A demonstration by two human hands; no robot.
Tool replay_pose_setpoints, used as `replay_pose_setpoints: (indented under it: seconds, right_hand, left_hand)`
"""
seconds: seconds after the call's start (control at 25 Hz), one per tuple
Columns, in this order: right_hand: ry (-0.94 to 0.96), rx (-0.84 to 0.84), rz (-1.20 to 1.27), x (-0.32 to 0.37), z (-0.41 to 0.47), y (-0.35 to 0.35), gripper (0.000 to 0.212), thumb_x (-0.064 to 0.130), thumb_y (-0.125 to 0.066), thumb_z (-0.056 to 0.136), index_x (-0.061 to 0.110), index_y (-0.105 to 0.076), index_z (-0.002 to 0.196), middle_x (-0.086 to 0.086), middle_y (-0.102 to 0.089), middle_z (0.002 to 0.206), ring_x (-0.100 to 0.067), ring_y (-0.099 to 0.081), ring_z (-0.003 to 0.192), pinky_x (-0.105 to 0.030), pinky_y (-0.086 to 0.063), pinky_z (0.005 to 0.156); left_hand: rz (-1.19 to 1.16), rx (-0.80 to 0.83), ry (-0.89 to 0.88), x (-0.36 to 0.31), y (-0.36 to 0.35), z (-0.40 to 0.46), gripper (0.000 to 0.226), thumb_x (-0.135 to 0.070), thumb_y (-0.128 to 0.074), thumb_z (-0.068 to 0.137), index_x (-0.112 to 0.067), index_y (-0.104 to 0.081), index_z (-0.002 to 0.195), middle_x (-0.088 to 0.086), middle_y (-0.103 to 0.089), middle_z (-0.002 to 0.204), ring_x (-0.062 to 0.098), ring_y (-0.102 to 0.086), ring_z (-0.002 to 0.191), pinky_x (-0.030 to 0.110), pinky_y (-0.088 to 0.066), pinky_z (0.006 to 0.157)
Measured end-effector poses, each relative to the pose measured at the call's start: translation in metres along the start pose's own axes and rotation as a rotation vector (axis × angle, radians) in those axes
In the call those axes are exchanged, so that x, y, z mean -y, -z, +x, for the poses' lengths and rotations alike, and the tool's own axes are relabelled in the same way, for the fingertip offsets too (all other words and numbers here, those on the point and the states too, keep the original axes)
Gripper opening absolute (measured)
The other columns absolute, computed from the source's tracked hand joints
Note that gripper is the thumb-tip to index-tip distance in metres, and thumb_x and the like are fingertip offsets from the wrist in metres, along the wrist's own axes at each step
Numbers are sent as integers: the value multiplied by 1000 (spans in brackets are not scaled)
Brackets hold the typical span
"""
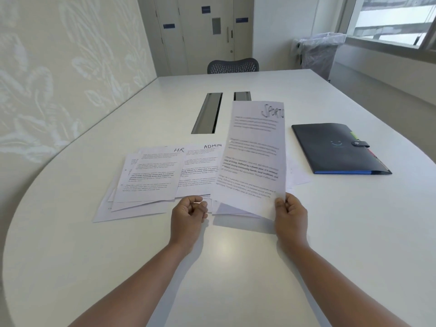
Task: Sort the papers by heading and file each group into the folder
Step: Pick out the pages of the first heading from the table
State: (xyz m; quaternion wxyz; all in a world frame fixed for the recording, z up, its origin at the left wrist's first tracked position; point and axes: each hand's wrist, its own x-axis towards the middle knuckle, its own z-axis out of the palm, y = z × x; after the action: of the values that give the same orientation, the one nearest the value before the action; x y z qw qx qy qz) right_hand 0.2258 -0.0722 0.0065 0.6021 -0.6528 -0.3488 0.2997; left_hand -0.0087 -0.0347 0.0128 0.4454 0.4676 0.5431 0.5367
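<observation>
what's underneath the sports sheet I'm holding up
The right hand lifts the sports sheet by its near corner. Below it a few more white sheets lie on the table; their headings are covered.

**White on white, one dark folder**

We see a plain white bench (118,232) carrying white papers (151,180) printed in grey and black text, some lines bold. Black handwritten headings top the sheets; the raised sheet (254,156) bears its heading in grey outline lettering. The folder (330,147) is dark charcoal with a faint blue smile mark, a blue lower edge, and green and red tabs at its side. The wall (59,79) to our left is pale cream with a soft white leaf pattern. The chair (233,66) is dark grey mesh
</observation>
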Motion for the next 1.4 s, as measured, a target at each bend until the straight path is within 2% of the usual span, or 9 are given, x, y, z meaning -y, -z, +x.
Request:
replay_pose_setpoints:
  seconds: [0.12, 0.24, 0.36, 0.48, 0.68, 0.88, 1.0, 1.24, 1.4]
  right_hand:
    - [-9, -24, 11, 3, -2, -3, 24, 16, -52, 105, 24, -68, 90, 8, -74, 88, -17, -64, 80, -37, -54, 78]
    - [18, -14, -51, 8, -6, -5, 26, 13, -50, 106, 25, -65, 88, 10, -72, 88, -13, -62, 78, -29, -50, 71]
    - [54, -13, -135, 11, -9, -9, 23, 14, -49, 106, 22, -65, 92, 9, -69, 85, -13, -59, 76, -27, -45, 65]
    - [57, -31, -154, 10, -15, -19, 23, 14, -46, 106, 21, -66, 95, 9, -68, 85, -12, -60, 77, -30, -45, 67]
    - [77, -24, -177, 16, -18, -48, 22, 12, -46, 106, 13, -63, 91, 1, -66, 81, -17, -58, 75, -31, -44, 66]
    - [80, -8, -196, 21, -25, -70, 23, 12, -46, 106, 21, -65, 97, 8, -67, 81, -10, -59, 76, -29, -44, 64]
    - [84, -53, -227, 24, -25, -79, 21, 13, -47, 105, 19, -66, 99, 8, -66, 80, -8, -57, 74, -32, -40, 67]
    - [78, -136, -301, 22, -26, -80, 21, 14, -47, 105, 11, -62, 90, 0, -64, 80, -30, -57, 80, -42, -48, 74]
    - [57, -202, -323, 22, -34, -81, 24, 13, -46, 105, 10, -57, 83, -1, -61, 78, -29, -52, 76, -40, -42, 70]
  left_hand:
    - [289, -144, -222, 5, 2, -1, 10, -7, -67, 95, -14, -68, 103, -4, -70, 91, 15, -62, 81, 25, -51, 72]
    - [728, -225, -422, 17, 29, 13, 20, -10, -72, 90, -17, -70, 107, -1, -67, 121, 26, -56, 116, 40, -42, 96]
    - [993, -175, -286, 21, 68, 28, 20, -31, -68, 94, -22, -72, 112, -2, -46, 155, 27, -29, 149, 51, -26, 114]
    - [1144, -41, -229, 15, 81, 35, 35, -49, -53, 99, -27, -69, 119, 1, -27, 167, 27, -10, 157, 50, -16, 122]
    - [1258, 107, -165, 14, 73, 41, 59, -60, -33, 101, -29, -42, 151, 6, -13, 171, 27, 3, 158, 46, -8, 126]
    - [1205, 73, -212, 16, 75, 43, 67, -58, -35, 101, -19, -36, 156, -3, -27, 167, 20, -13, 156, 41, -10, 125]
    - [1036, 9, -256, 20, 80, 42, 65, -51, -42, 101, -16, -36, 156, -2, -32, 165, 17, -20, 154, 39, -12, 125]
    - [766, -133, -439, 22, 86, 41, 40, -27, -60, 90, -12, -67, 127, 1, -68, 128, 26, -61, 120, 44, -42, 107]
    - [780, -110, -541, 24, 100, 63, 25, -2, -70, 82, -15, -75, 102, 0, -76, 99, 30, -70, 90, 40, -52, 89]
